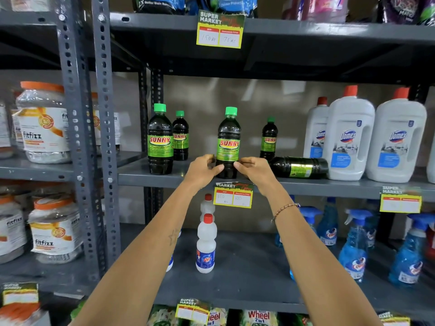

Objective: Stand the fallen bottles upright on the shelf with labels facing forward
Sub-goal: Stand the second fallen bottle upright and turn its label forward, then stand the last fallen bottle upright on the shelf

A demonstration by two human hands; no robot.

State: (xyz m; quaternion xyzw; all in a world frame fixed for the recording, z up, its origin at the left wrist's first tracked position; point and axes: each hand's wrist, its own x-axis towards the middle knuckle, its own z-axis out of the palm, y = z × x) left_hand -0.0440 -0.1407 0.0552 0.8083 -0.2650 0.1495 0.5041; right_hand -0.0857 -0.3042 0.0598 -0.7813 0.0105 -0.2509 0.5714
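A dark Sunny bottle [228, 142] with a green cap stands upright at the front of the middle shelf [146, 178], its green label facing me. My left hand [204, 170] and my right hand [253, 169] grip its base from either side. To the right, another Sunny bottle [299, 167] lies on its side, its base pointing right, with my right hand hiding its cap end. Three more Sunny bottles stand upright: one at the front left [160, 140], one behind it [180, 136], and one further back [269, 140].
White Domex jugs [350, 137] stand right of the fallen bottle. Grey slotted uprights [104, 114] bound the bay on the left, with fitfizz jars [44, 123] beyond. White bottles [206, 245] and blue spray bottles [353, 248] fill the lower shelf. Price tags [233, 196] hang from shelf edges.
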